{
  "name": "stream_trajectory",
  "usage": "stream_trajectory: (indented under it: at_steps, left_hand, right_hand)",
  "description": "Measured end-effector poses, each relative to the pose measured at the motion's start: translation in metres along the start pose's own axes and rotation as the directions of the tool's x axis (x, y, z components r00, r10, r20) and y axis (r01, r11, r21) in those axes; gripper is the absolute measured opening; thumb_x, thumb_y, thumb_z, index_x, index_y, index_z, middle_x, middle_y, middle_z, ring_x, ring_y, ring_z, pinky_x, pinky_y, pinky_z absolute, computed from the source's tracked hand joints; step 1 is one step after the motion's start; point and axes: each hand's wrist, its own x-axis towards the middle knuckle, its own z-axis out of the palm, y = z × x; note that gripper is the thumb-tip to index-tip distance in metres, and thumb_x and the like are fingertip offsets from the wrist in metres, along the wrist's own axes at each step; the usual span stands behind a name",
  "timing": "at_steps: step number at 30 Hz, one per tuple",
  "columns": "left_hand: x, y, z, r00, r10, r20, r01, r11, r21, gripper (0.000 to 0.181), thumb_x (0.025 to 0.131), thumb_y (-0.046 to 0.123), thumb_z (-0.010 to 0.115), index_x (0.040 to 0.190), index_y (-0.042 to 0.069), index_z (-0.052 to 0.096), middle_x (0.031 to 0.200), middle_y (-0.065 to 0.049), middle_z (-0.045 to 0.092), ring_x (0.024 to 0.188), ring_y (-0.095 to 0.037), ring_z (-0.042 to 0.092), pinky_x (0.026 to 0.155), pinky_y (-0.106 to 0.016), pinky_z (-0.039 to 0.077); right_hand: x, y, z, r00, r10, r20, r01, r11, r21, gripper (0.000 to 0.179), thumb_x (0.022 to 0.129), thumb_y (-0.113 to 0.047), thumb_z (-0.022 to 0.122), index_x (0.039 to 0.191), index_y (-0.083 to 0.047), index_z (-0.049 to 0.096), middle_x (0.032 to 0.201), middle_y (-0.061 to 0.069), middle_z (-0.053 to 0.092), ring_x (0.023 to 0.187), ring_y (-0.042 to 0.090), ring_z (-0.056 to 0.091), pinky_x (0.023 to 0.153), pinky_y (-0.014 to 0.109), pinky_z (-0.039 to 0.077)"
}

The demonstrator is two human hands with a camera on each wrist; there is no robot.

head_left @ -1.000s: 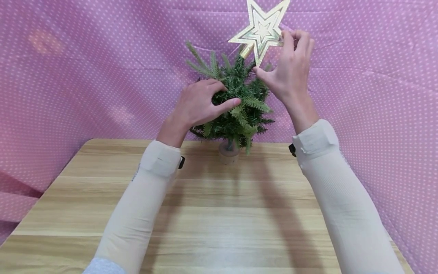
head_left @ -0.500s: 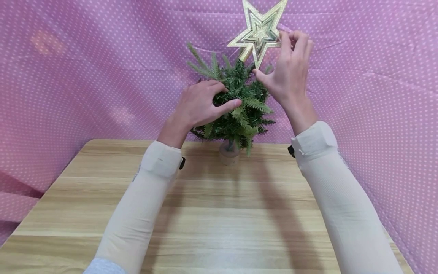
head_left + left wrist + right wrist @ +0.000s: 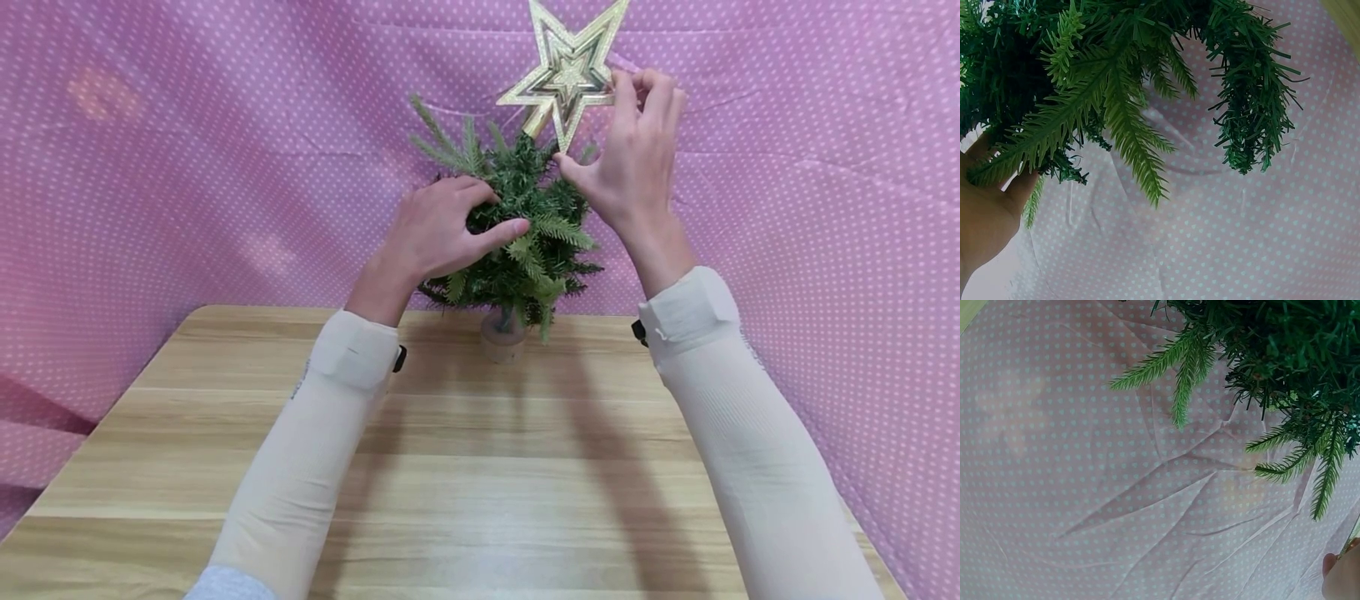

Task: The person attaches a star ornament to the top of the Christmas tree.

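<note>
A small artificial Christmas tree stands near the far edge of the table on a round pale base. At its tip sits a gold star tree topper, tilted, its tube-shaped socket over the top twig. My right hand holds the star by its edges, thumb at the lowest point and fingers at the right side. The left hand grips the upper branches from the left, thumb in front, fingertips hidden in the greenery. In the left wrist view, its fingers lie against a light green sprig.
Wood-grain table spreads below both forearms. A pink polka-dot cloth hangs close behind the tree and along both sides. Dark cameras sit at the wrists, strapped over pale sleeves.
The star has come slightly down and left with the right hand over the past second, its face tilting so it glares less. The left hand has stayed almost still on the branches.
</note>
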Motion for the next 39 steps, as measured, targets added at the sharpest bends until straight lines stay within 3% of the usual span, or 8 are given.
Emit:
stream_trajectory:
  at_steps: [21,28,39]
  left_hand:
    - [-0.001,0.001,-0.001,1.000,0.005,0.006,-0.005,1.000,0.010,0.080,0.092,0.079,0.042,0.133,0.014,0.065,0.138,-0.006,0.061,0.126,-0.027,0.057,0.104,-0.049,0.046]
    - [-0.002,0.001,0.000,1.000,0.011,-0.022,-0.011,1.000,-0.008,0.078,0.092,0.078,0.044,0.131,0.015,0.066,0.135,-0.005,0.063,0.122,-0.026,0.058,0.102,-0.049,0.047]
    - [-0.003,0.002,0.002,0.999,0.006,-0.033,-0.006,1.000,-0.009,0.078,0.091,0.079,0.043,0.130,0.016,0.067,0.135,-0.005,0.063,0.121,-0.026,0.059,0.100,-0.049,0.048]
  right_hand:
    - [0.001,0.003,-0.002,0.995,-0.064,0.080,0.064,0.998,0.008,0.090,0.072,-0.028,0.093,0.142,0.005,0.048,0.133,0.022,0.042,0.127,0.034,0.035,0.114,0.033,0.031]
    - [0.006,0.003,-0.005,0.987,-0.137,0.088,0.139,0.990,-0.017,0.084,0.074,-0.028,0.091,0.138,0.006,0.049,0.134,0.024,0.042,0.125,0.036,0.037,0.113,0.037,0.031]
    - [0.018,0.000,-0.012,0.965,-0.170,0.198,0.181,0.983,-0.042,0.091,0.074,-0.027,0.090,0.145,0.004,0.042,0.137,0.025,0.038,0.128,0.036,0.034,0.115,0.037,0.030]
